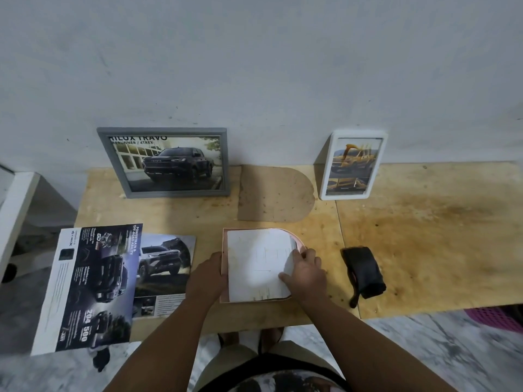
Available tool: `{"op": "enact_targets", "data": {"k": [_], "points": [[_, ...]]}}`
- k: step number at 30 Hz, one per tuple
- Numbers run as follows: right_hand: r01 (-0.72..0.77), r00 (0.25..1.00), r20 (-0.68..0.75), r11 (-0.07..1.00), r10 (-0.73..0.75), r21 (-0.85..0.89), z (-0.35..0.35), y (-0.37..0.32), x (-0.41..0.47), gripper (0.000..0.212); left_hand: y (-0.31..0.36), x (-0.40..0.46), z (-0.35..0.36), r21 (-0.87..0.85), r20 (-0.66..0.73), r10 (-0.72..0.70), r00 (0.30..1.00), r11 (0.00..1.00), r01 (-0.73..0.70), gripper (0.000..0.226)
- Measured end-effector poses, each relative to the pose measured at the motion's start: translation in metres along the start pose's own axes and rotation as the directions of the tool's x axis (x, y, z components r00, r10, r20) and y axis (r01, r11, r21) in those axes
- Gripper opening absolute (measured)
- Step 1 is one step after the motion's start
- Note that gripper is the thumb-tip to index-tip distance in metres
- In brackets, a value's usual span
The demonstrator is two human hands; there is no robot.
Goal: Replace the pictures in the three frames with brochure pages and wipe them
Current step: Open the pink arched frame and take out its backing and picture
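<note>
Plywood table [424,236]: pale, stained top set against a grey wall [254,66]; carries all items below.

Grey frame [165,162]: landscape format, stands at the back left leaning on the wall; holds a brochure page showing a dark pickup truck.

Brochure [87,284]: dark printed sheet at the front left, overhanging the table's near edge. A second brochure page [167,267], showing a pale truck, lies just beside it to the right, partly under it.

Backing board [274,193]: brown, one end rounded, lies flat at the back centre between the two standing frames.

Pink arch-shaped frame [224,267]: lies flat at the front centre, just in front of the backing board. A white sheet [257,264], cut to the same arched outline, lies on it and covers most of it.

White frame [353,165]: portrait format with rounded corners, stands at the back right against the wall; holds a page with a yellow vehicle.

Black cloth [363,273]: folded, lies to the right of the pink frame, apart from it.

Left hand [206,275]: fingers curled round the pink frame's left edge, holding it.

Right hand [304,271]: fingertips pinch the sheet's right edge, lifting it slightly.
</note>
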State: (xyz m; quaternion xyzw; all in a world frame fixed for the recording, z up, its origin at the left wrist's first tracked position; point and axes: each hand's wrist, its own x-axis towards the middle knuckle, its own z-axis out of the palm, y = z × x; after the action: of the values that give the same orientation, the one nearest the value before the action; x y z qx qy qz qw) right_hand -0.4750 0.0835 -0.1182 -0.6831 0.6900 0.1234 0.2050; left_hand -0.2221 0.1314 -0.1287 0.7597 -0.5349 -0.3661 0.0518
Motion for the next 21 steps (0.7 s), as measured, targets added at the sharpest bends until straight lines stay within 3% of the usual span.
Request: {"op": "enact_targets", "data": {"k": [7,11,13,15,18,20,21], "points": [[-0.1,0.995,-0.009,0.98,0.103,0.17,-0.007,-0.006,-0.005,0.071,0.001,-0.001,-0.005,0.014,0.024,0.001,1.0,1.0,-0.002,0.042],[-0.13,0.991,0.051,0.887,0.12,0.444,-0.014,-0.005,-0.009,0.065,0.002,-0.003,-0.013,0.027,0.072,-0.009,0.997,1.0,0.007,0.049],[-0.151,0.987,0.137,0.727,0.079,0.67,-0.023,0.002,-0.011,0.071,0.0,-0.002,-0.017,0.01,0.112,-0.007,0.994,1.0,0.006,0.057],[-0.242,0.965,0.258,0.477,0.033,0.845,-0.035,0.011,-0.013,0.067,0.0,-0.003,-0.021,-0.005,0.14,-0.004,0.99,1.0,0.005,0.056],[-0.37,0.92,0.382,0.13,-0.085,0.92,-0.053,0.02,-0.013,0.042,0.003,-0.003,-0.031,0.013,0.044,-0.018,0.999,1.0,0.017,0.025],[-0.408,0.9,0.409,0.036,-0.154,0.912,-0.063,0.022,-0.01,0.039,0.007,-0.004,-0.042,-0.148,-0.045,-0.095,0.994,0.985,0.088,0.021],[-0.416,0.891,0.413,0.023,-0.186,0.909,-0.068,0.021,-0.007,0.039,0.01,-0.004,-0.049,-0.337,-0.033,-0.167,0.985,0.93,0.146,0.027]]}}
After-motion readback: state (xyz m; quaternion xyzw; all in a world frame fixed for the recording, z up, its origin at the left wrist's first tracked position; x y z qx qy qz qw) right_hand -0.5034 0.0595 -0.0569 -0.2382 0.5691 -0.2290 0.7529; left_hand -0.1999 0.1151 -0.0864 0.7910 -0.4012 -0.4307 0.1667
